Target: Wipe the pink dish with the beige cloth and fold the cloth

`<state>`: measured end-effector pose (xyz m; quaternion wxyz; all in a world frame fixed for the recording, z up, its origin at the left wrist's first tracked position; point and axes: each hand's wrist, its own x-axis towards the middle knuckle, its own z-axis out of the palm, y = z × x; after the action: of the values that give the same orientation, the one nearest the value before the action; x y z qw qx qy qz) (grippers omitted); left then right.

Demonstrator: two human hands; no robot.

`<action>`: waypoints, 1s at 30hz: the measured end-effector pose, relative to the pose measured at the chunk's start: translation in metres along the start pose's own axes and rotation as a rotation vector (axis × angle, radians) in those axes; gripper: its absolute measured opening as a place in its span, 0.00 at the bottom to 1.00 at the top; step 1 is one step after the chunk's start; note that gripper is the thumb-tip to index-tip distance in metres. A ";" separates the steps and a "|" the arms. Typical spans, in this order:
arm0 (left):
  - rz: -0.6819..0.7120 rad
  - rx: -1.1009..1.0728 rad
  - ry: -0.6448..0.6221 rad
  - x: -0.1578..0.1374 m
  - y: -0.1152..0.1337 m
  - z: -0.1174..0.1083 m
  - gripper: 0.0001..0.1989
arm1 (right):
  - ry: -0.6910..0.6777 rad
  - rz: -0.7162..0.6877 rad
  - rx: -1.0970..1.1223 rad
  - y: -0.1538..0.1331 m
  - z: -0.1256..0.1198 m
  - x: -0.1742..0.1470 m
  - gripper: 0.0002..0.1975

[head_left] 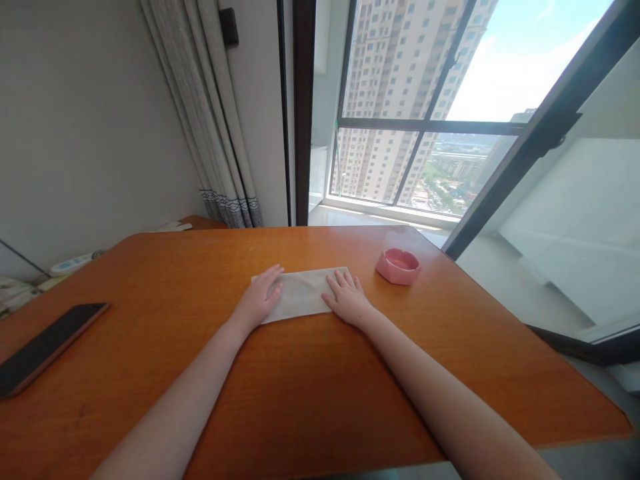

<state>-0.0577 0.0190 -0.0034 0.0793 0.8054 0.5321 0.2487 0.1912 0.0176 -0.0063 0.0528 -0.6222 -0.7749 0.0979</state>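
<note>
A white cloth (300,295), folded into a long rectangle, lies flat on the orange-brown wooden table (295,387). My left hand (257,298) rests on the cloth's left end, thumb apart from the other fingers. On the right end lies my right hand (347,298), palm down with its fingers spread. Neither hand is gripping; both press lightly or simply rest on the cloth, I cannot tell which. What is under the palms is hidden.
A pink faceted bowl, like an ashtray (399,267), stands to the right of the cloth. A dark phone (47,347) lies at the table's left. Beyond the far edge are a grey curtain (215,120) and a glass door frame (303,133).
</note>
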 end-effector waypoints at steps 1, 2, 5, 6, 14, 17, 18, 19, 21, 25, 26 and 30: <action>0.049 -0.005 -0.098 -0.001 0.001 0.001 0.25 | -0.002 0.001 0.001 0.000 0.000 0.000 0.32; 0.055 0.018 -0.174 -0.001 0.000 0.003 0.25 | -0.004 -0.001 0.002 0.000 0.000 0.000 0.32; -0.149 0.167 -0.179 -0.001 -0.008 0.009 0.27 | -0.012 0.001 0.007 -0.001 0.001 0.000 0.33; -0.235 0.203 -0.147 -0.001 -0.011 0.010 0.28 | -0.013 0.004 0.009 -0.002 0.001 0.000 0.33; -0.480 0.247 0.045 -0.001 -0.025 0.006 0.27 | -0.045 0.016 0.051 0.006 -0.006 0.002 0.34; -0.423 0.179 0.048 0.000 -0.025 0.008 0.23 | -0.057 0.003 0.060 0.013 -0.009 0.004 0.34; -0.401 0.142 0.060 0.001 -0.025 0.008 0.21 | -0.058 0.003 0.061 0.015 -0.010 0.004 0.33; -0.386 0.097 0.077 0.001 -0.024 0.009 0.19 | -0.056 0.004 0.062 0.016 -0.010 0.004 0.33; -0.393 -0.034 0.130 0.003 -0.022 0.009 0.17 | -0.053 0.003 0.061 0.017 -0.009 0.005 0.33; -0.449 -0.401 0.157 0.004 -0.016 0.003 0.26 | -0.049 0.004 0.051 0.017 -0.008 0.006 0.33; -0.448 -0.439 0.142 0.004 -0.015 0.002 0.32 | -0.049 0.010 0.045 0.017 -0.007 0.006 0.33; -0.455 -0.197 0.073 0.002 -0.015 -0.003 0.40 | -0.045 0.031 0.028 0.017 -0.005 0.007 0.32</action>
<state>-0.0705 0.0265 -0.0062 0.1920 0.6438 0.6755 0.3039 0.2071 0.0288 -0.0057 0.0428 -0.6312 -0.7645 0.1236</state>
